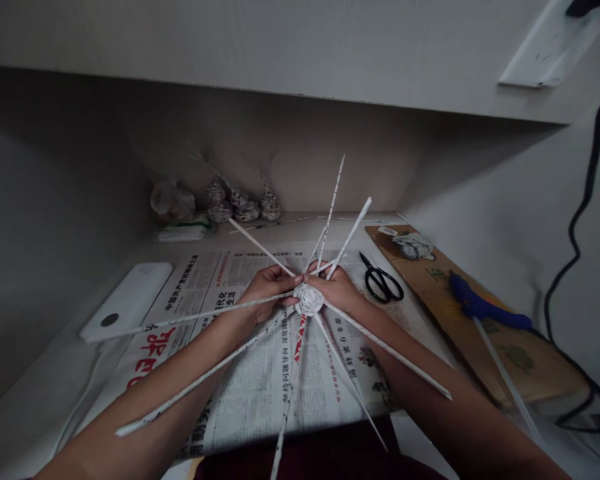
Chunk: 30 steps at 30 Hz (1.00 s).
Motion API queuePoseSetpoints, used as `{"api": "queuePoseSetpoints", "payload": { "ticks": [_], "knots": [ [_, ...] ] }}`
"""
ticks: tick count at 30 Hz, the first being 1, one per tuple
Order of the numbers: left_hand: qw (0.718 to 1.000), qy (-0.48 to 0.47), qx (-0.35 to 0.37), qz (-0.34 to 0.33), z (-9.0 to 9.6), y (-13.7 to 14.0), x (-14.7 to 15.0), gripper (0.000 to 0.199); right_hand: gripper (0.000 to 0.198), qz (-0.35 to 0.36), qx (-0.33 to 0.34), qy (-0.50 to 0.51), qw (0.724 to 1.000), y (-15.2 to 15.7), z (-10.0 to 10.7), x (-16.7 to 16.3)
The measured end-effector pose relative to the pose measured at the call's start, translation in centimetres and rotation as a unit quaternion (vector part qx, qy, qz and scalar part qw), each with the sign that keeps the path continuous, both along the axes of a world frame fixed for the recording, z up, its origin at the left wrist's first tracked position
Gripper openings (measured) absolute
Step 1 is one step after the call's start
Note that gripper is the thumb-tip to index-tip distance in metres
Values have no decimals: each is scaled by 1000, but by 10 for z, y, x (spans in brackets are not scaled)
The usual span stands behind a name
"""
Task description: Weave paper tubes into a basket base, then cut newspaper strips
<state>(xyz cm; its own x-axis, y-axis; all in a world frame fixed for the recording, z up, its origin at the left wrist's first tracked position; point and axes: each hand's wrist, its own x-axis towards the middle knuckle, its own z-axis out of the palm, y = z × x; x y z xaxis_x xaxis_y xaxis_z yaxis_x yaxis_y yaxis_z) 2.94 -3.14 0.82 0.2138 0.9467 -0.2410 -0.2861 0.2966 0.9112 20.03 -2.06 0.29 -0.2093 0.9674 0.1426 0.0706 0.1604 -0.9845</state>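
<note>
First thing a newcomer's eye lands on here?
The star of rolled paper sticks fanning out from a small woven paper hub at centre, gripped by the left hand and right hand above a spread newspaper. Next, on the right, the blue glue gun on a brown board, with black scissors beside it.

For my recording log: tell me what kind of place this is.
Probably a home craft desk in an alcove under a shelf. A newspaper covers the desk; scissors and a blue glue gun lie right of the hands weaving paper tubes.
</note>
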Motion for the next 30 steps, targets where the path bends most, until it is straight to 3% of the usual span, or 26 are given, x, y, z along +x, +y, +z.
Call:
{"api": "queuePoseSetpoints", "payload": {
  "ticks": [8, 14, 23, 30],
  "knots": [
    [1000, -6, -6, 9, 2, 2, 0, 46, 20, -49, -15, -1, 999, 1, -8, -4],
    [1000, 1, 7, 2, 3, 1, 0, 46, 19, -29, -22, 18, 999, 1, -9, -3],
    [999, 45, 3, 10, 7, -3, 2, 47, 17, -27, -18, -32, 999, -2, -6, -2],
    [999, 46, -1, 20, 4, -1, 3, 44, 15, -67, -7, -62, 996, -3, -4, -1]
  ]
}}
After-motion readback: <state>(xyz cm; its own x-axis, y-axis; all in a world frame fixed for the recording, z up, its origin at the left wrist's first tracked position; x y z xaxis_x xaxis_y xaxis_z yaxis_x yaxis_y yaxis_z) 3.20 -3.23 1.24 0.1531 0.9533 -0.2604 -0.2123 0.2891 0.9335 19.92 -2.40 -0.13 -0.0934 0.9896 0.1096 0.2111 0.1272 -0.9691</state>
